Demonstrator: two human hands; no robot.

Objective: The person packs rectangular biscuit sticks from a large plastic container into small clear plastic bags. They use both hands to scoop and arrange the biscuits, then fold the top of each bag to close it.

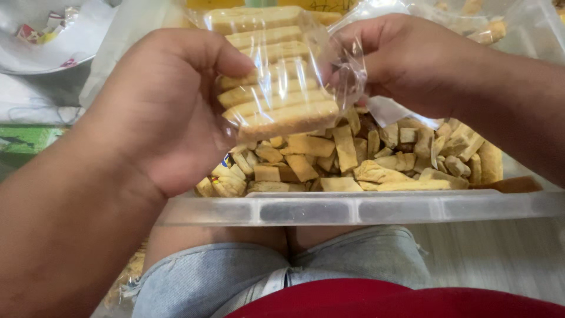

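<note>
A clear plastic bag (294,70) packed with pale, oblong biscuits is held between both hands above a clear plastic tub (353,207). The biscuits (276,88) inside the bag are stacked flat in a neat column, their long edges facing the camera, light yellow with slightly browner rims. The film is glossy and wrinkled, and its loose end is gathered at the right side of the stack.

The left hand (170,106) is closed around the left side of the bag, the thumb laid across the front near the upper biscuits. The right hand (412,59) is pinched on the bunched film at the bag's right edge, fingers curled in tightly. The two hands are close together, separated only by the width of the bag.

Below the bag, the tub is filled with loose broken biscuit pieces (347,159) of the same pale colour, lying in a jumble. The tub is rested over the person's lap, where light denim shorts (247,271) and a red garment (376,300) are seen. A white bowl (53,47) is seen at the upper left.
</note>
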